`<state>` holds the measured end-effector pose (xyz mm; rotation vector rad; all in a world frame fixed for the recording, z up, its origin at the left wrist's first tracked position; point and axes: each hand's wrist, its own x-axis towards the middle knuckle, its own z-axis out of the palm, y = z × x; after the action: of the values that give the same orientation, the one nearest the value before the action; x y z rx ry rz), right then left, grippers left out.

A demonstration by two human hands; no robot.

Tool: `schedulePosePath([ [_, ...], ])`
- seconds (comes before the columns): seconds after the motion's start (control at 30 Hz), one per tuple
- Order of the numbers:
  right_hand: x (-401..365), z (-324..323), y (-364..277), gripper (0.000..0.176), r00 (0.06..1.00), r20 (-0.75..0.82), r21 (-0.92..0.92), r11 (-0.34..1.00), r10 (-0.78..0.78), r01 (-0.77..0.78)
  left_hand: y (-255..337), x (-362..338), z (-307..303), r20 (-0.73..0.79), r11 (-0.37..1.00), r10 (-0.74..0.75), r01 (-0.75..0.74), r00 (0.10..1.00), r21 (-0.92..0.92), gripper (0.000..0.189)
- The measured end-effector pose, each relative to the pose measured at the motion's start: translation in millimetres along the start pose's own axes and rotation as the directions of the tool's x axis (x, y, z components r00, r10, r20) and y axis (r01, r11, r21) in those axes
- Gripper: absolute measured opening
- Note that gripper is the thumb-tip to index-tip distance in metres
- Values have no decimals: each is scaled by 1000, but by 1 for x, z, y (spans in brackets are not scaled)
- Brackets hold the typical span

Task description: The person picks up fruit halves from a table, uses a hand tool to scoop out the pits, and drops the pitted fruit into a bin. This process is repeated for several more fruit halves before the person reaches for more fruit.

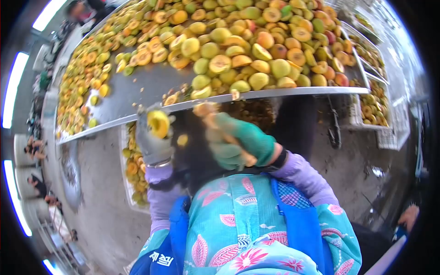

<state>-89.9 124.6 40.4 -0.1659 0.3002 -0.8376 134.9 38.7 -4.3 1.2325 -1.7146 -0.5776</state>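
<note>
In a grey glove, my left hand (155, 140) is closed on a halved yellow peach (158, 123), its hollow side showing. My right hand (243, 143), in a green glove, is wrapped round a tan, stick-like tool (211, 120). Motion blurs the tool, so its exact kind cannot be made out. Between the hands, just below the table edge, a small yellow-orange piece (182, 140) appears in mid-air. Directly beyond both hands is a metal table (133, 89) heaped with whole and halved peaches (221, 63).
The table's raised metal rim (275, 92) runs in front of me. A crate of peach pieces (133, 169) stands low on the left, and white crates (373, 107) of fruit are at the right. Other people (85, 13) are at the far left and along the left side.
</note>
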Motion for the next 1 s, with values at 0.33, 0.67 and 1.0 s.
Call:
schedulePosePath([
  [0.33,13,-74,-28,40,900,-381,-168,973,-210,156,-14,51,7,99,898,-63,13,993,440,26],
  [0.67,11,-83,-33,42,876,-384,-96,956,-293,278,24,150,156,752,817,164,-514,639,259,48],
  [1.0,52,-74,-23,36,562,8,-998,-43,-827,-50,20,68,106,616,785,-39,406,787,-469,42],
])
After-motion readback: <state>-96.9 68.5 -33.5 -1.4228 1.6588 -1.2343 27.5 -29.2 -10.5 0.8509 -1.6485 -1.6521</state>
